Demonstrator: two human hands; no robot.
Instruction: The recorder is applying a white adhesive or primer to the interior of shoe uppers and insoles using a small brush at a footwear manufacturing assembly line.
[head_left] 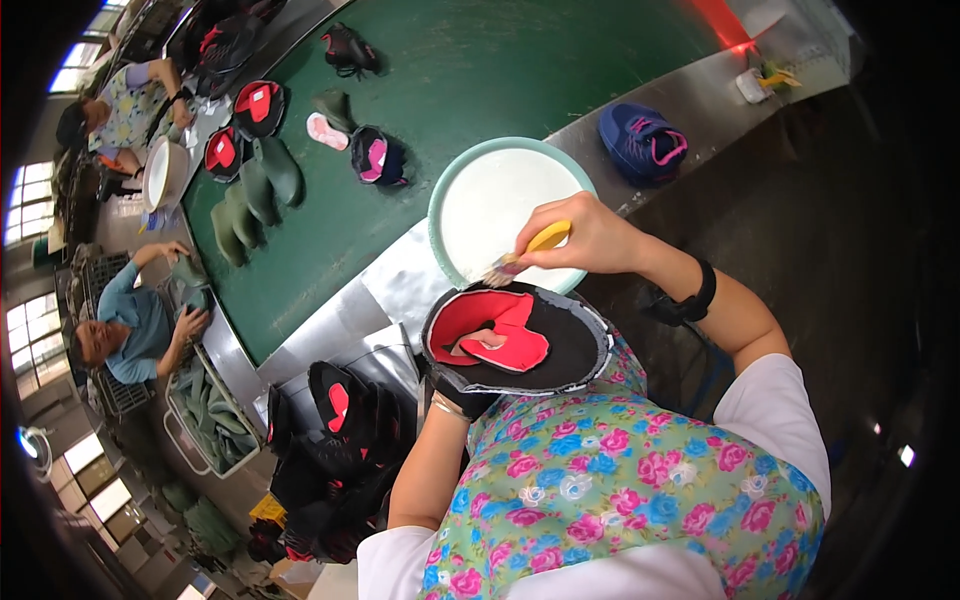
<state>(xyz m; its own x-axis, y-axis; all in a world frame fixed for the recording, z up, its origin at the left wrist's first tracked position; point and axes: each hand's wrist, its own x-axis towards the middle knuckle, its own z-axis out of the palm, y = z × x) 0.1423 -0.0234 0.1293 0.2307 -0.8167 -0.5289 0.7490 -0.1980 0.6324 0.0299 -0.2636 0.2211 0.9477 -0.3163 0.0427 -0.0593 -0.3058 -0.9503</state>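
Note:
My right hand [580, 232] pinches a brush [505, 268] with a yellow handle. Its pale bristles are at the upper rim of a black shoe upper [568, 325] with a red lining, beside the near edge of a basin. That round basin [436, 205] has a pale green rim and holds white liquid. From below, my left hand [465, 398] grips the shoe upper in front of my flowered apron. Dark material covers part of this hand, and a fingertip shows inside the red opening; its other fingers are mostly hidden.
A blue shoe [643, 145] with pink laces sits on the metal ledge right of the basin. On the green conveyor belt [420, 90] are several shoe uppers and green shoe lasts [277, 170]. Black uppers [340, 440] are piled at my left. Two people work across the left side.

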